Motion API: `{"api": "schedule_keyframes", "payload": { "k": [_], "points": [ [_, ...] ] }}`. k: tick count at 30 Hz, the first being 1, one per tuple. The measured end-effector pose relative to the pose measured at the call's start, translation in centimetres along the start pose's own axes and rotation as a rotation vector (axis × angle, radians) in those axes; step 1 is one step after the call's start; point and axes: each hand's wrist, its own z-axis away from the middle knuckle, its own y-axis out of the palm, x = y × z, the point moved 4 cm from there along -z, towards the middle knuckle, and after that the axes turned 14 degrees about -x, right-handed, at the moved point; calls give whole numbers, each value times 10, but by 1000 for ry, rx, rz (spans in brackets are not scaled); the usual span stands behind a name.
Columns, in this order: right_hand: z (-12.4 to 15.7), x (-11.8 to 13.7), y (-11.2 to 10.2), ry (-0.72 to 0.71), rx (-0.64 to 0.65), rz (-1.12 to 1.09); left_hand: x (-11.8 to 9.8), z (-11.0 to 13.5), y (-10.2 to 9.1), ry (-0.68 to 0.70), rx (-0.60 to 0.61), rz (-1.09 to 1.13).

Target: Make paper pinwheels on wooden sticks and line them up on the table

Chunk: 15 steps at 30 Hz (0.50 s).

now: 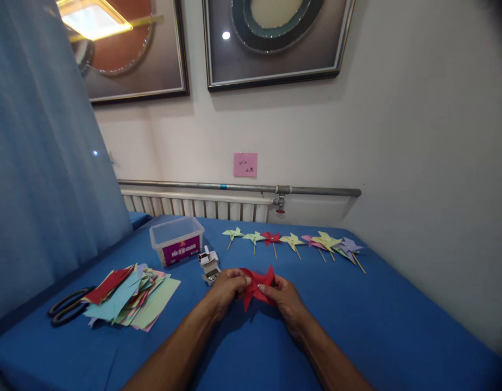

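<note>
Between my two hands is a red paper pinwheel (259, 278), held a little above the blue-covered table. My left hand (227, 289) pinches its left side, the thumb lying on the paper. On the other side my right hand (287, 297) grips it, with the thumb close to the centre. A small shiny spot shows at the middle of the pinwheel. No stick can be seen on it. Just beyond my left hand stands a small open white box (211, 267) with little metallic pieces in it.
Several finished pinwheels on sticks, one of them a yellow pinwheel (292, 240), lie in a row at the back. A clear plastic tub (176, 240) stands back left. Nearer are a pile of coloured paper (131, 296) and black-handled scissors (69, 307). A blue curtain (47, 136) hangs at left.
</note>
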Motion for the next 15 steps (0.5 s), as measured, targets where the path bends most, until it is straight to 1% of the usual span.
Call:
{"api": "schedule_keyframes", "payload": {
  "k": [2,4,5,6,8,10,12,13,15],
  "points": [
    [-2,-1,-1,-5,-24,-7,1,-2,1,1,17,8],
    [-3,0,-2,-8,-56,-31,2,-5,-1,6,5,0],
    [-3,0,-3,-7,-75,-46,3,-8,-3,11,-21,-44],
    [-3,1,-5,-3,-97,-63,4,-10,-7,28,-61,-133],
    [-3,2,-7,9,-143,-94,3,-12,-13,133,-153,-455],
    [-4,2,-9,25,-182,-121,0,-10,-14,309,-200,-867],
    [-5,3,-11,43,-204,-147,-1,-5,-8,446,-169,-1194],
    [-6,4,-12,54,-217,-159,0,-3,-4,476,-145,-1303],
    [-7,7,-17,71,-256,-192,1,0,2,497,-106,-1434]
  ]
}}
